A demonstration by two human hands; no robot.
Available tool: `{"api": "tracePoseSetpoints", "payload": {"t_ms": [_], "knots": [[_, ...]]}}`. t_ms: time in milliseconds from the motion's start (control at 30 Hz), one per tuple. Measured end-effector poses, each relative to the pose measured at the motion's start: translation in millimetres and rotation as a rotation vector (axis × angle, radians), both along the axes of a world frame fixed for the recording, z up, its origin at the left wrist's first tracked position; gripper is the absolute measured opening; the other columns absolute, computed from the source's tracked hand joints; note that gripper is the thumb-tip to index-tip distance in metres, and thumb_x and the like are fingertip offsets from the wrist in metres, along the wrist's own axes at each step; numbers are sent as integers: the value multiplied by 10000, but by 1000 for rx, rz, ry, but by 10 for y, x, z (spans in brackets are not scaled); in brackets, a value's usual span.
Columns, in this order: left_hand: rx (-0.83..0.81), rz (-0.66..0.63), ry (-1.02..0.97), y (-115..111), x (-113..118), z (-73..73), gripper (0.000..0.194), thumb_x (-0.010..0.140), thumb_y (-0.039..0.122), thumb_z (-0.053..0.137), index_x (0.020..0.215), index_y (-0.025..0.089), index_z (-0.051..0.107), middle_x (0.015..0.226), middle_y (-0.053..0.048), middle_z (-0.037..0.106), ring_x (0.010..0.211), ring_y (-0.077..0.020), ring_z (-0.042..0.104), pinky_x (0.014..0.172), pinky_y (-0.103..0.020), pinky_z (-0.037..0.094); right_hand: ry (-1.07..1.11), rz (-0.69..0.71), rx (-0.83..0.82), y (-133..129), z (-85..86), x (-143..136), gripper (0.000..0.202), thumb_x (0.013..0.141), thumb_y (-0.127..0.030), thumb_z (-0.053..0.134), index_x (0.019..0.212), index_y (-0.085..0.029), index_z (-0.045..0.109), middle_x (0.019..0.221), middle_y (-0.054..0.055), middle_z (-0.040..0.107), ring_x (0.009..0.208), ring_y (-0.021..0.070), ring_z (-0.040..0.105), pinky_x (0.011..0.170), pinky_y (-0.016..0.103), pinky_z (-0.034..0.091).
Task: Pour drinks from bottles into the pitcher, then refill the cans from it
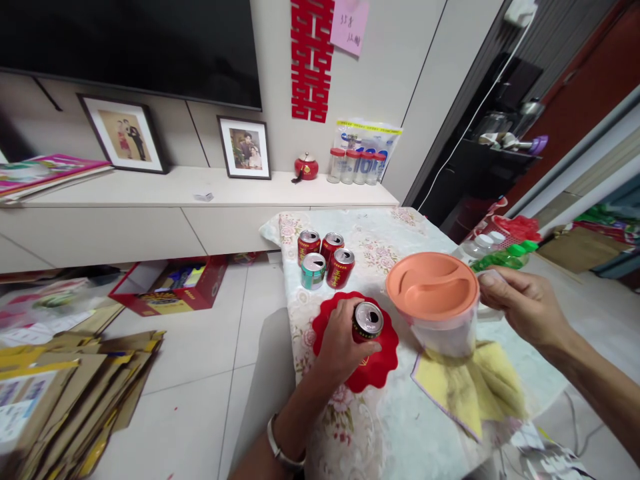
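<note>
Apparently, holding is the step in hand: the left hand (336, 341) has its fingers clamped round a can (369, 320) over the red mat (384, 363), the right hand (533, 303) grips a lidded pitcher (443, 337) beside it; the next move likely calls for steadiness. Both long axes stand near upright, tops facing up

Black TV (130, 50) hung on pale wall panels (395, 60), upper left. Low white TV cabinet (100, 233) ran below, two framed photos (244, 150) on top. Red double-happiness cutout (311, 61) was stuck up right of the TV. Floor was large light tile (200, 407), flattened cardboard (95, 390) piled at left. Reddish-brown door (590, 83) stood far right, past a black cabinet (445, 175).
</note>
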State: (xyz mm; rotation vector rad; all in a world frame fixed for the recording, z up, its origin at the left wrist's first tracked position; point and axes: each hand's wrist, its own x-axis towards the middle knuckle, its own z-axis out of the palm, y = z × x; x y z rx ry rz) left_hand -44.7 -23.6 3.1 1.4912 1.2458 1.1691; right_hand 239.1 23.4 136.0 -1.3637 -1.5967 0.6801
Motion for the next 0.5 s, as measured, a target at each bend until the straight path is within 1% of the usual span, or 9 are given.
{"api": "tracePoseSetpoints", "payload": {"t_ms": [133,233,333,400,500], "knots": [[21,8,-32,-6,6,-27,619,602,80,760,1177,234,593,1178,-52,631,1139,-290,596,1043,-485,475,216,-27,-10,31,7,-14,608,675,-641,864,512,-205,472,549,-66,285,508,84,246,473,286,190],[15,20,-75,-2,15,-47,631,607,74,748,1196,225,580,1193,-62,627,1166,-290,596,1069,-489,467,346,-61,12,63,10,-38,616,635,-587,904,478,-207,445,525,-75,271,491,78,234,467,290,169],[-21,27,-74,11,14,-81,709,608,87,751,1274,205,537,1288,-98,598,1261,-309,561,1127,-509,430,444,-92,33,97,-22,-41,615,624,-525,920,459,-208,419,501,-81,267,468,71,232,458,288,159],[-45,19,-67,18,12,-111,793,603,76,738,1345,203,486,1379,-122,560,1332,-315,527,1164,-510,399,490,-107,52,113,-59,-34,587,626,-499,919,462,-205,439,489,-83,276,453,67,237,449,284,161],[-80,-1,-67,21,14,-143,843,604,53,709,1385,214,437,1431,-125,544,1361,-308,522,1178,-504,386,541,-117,83,126,-124,-29,580,628,-494,912,451,-201,444,475,-85,277,434,60,234,437,279,158]]}}
